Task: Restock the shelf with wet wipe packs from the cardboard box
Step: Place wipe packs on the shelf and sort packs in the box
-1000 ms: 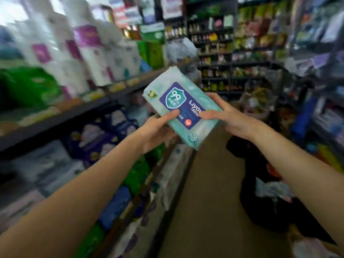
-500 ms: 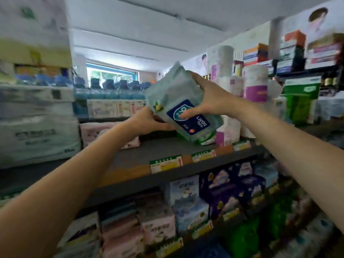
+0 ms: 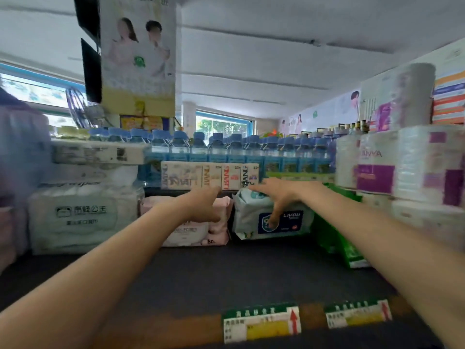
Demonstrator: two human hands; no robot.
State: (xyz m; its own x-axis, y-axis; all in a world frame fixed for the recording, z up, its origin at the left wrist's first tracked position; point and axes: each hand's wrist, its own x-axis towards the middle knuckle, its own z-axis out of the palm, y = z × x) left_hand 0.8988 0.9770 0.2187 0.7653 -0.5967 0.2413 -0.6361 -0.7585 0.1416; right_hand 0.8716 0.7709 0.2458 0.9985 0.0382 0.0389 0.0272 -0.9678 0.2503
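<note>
A pale teal wet wipe pack [image 3: 254,222] with a dark blue label stands on its edge at the back of the dark shelf [image 3: 226,273]. My right hand [image 3: 279,195] lies over its top, with the thumb pressed down on the front label. My left hand [image 3: 201,204] hovers just left of the pack, in front of a pink pack, with its fingers apart and nothing in them. A narrow gap shows between it and the teal pack. The cardboard box is out of view.
A pink wipe pack [image 3: 219,230] and a large white pack [image 3: 80,217] stand to the left. Green packs [image 3: 334,238] and toilet paper rolls [image 3: 415,172] crowd the right. Slim cartons [image 3: 208,176] and water bottles [image 3: 226,152] fill the back. Price tags [image 3: 261,323] line the shelf's front edge.
Both hands carried the pack from the aisle up to the shelf and set it upright at the back. The left hand has come off it; the right hand still rests on it.
</note>
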